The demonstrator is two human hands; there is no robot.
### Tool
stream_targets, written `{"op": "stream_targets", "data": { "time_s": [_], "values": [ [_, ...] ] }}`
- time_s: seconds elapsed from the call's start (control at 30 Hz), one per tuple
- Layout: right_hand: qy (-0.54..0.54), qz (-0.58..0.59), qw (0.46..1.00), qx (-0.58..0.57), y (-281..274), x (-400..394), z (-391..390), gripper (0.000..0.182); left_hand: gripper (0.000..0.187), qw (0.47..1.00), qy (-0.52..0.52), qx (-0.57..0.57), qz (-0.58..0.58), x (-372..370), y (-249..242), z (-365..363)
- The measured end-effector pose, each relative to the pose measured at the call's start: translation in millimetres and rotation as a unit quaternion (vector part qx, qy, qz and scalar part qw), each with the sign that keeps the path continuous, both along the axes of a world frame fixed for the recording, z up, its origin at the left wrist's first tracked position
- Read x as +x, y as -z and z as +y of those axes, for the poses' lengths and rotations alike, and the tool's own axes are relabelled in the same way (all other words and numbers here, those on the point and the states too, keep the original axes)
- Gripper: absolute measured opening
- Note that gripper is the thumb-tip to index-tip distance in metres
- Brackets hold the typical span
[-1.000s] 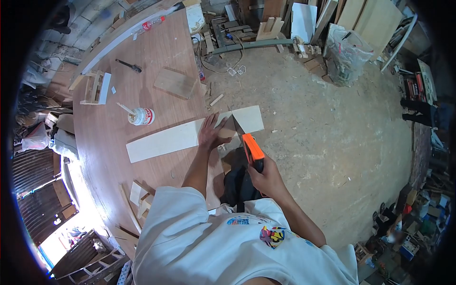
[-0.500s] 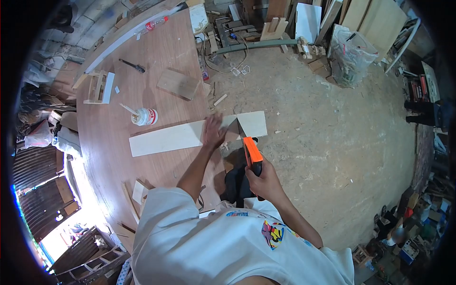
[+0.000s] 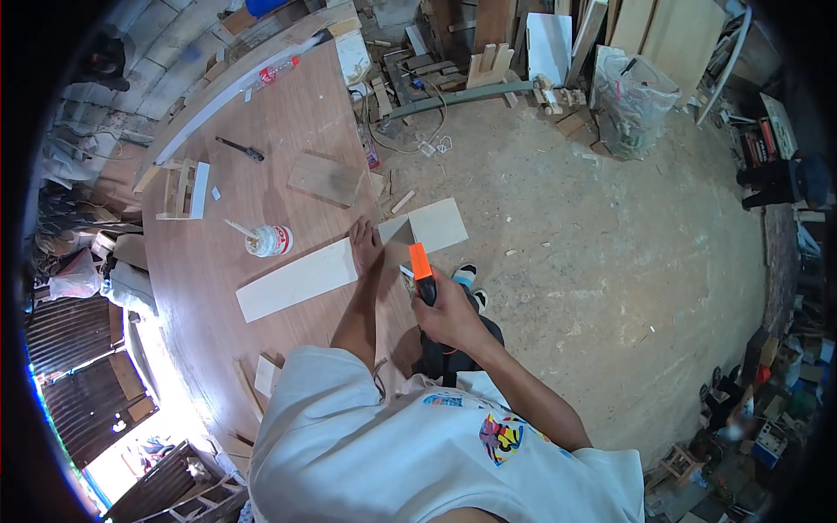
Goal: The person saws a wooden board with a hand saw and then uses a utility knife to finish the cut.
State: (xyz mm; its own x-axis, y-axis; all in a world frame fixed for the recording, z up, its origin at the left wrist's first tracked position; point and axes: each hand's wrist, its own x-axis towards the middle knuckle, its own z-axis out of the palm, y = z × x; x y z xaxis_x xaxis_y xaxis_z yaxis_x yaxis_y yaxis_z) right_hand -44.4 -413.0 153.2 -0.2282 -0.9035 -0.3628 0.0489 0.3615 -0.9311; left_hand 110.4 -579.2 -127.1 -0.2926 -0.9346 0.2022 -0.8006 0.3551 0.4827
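A long pale wooden board (image 3: pixel 296 279) lies across the work table, its right end (image 3: pixel 440 225) jutting past the table edge. My left hand (image 3: pixel 367 246) presses on the board near that edge, fingers stretched out flat. My right hand (image 3: pixel 451 312) is wrapped around the black and orange handle of a handsaw (image 3: pixel 419 261). The saw's blade meets the overhanging part of the board, at a dark line across it. Most of the blade is hard to make out.
On the table (image 3: pixel 288 113) are a white tub with a stick (image 3: pixel 270 241), a wooden block (image 3: pixel 325 178), a dark tool (image 3: pixel 240 148), a small wooden frame (image 3: pixel 181 190) and a bottle (image 3: pixel 279 70). A plastic bag (image 3: pixel 636 109) stands on the floor. Another person (image 3: pixel 728 410) is at the lower right.
The board now lies more slanted, its left end nearer my body. The saw and my right hand have shifted left in view. My left hand stays on the board.
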Motion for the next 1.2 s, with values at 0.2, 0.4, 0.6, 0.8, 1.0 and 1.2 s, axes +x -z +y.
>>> {"op": "stream_targets", "data": {
  "time_s": [0.2, 0.4, 0.6, 0.8, 1.0, 1.2],
  "values": [
    [0.009, -0.009, 1.000, -0.022, -2.7, 8.7, 1.4, 0.010, 0.028, 0.992, 0.023, 0.067, 0.105, -24.9, -11.5, 11.4],
    [-0.004, -0.055, 0.998, 0.009, -4.1, 12.6, -1.8, 0.010, 0.033, 0.998, 0.053, 0.040, -0.006, -20.3, -28.2, 13.7],
    [-0.008, -0.046, 0.999, 0.015, -5.0, 23.4, -6.7, 0.011, 0.038, 0.993, 0.060, 0.097, -0.002, -5.3, -36.9, 4.7],
    [0.013, -0.019, 1.000, 0.014, -11.0, 31.4, -9.4, 0.010, 0.037, 0.996, 0.068, 0.055, -0.035, -3.4, -28.0, 1.5],
    [0.001, 0.016, 0.999, 0.030, -54.5, 24.4, 13.0, 0.014, 0.030, 0.998, 0.057, 0.016, -0.019, -5.0, -25.2, 1.1],
    [0.011, 0.022, 1.000, 0.014, -68.6, 27.0, 20.7, 0.019, 0.030, 0.996, 0.087, 0.010, -0.022, -1.1, -23.2, 0.4]
  ]
}}
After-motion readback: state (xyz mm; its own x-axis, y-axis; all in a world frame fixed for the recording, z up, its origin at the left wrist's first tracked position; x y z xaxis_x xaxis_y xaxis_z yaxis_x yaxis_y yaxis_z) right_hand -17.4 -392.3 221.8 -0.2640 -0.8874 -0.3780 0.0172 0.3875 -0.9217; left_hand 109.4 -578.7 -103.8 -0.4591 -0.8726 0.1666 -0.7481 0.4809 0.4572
